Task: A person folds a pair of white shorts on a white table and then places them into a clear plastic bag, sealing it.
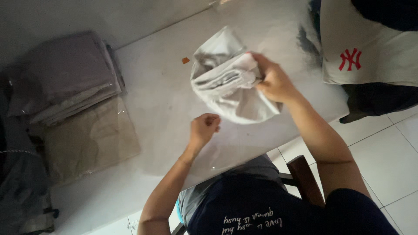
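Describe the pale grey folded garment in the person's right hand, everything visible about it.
The pale grey garment looks like soft woven cloth, folded into a loose bundle with layered edges showing at its middle and a rounded lower edge. It sits over the white table, whether lifted or resting cannot be told. The right hand grips its right side, fingers pressed into the folds. The left hand is just below it, pinched on what seems a clear plastic sheet, not touching the cloth.

Dim, uneven light is recorded: the tabletop [165, 100] is brightest at centre, the left edge is lost in shadow, and soft blur is noted throughout.
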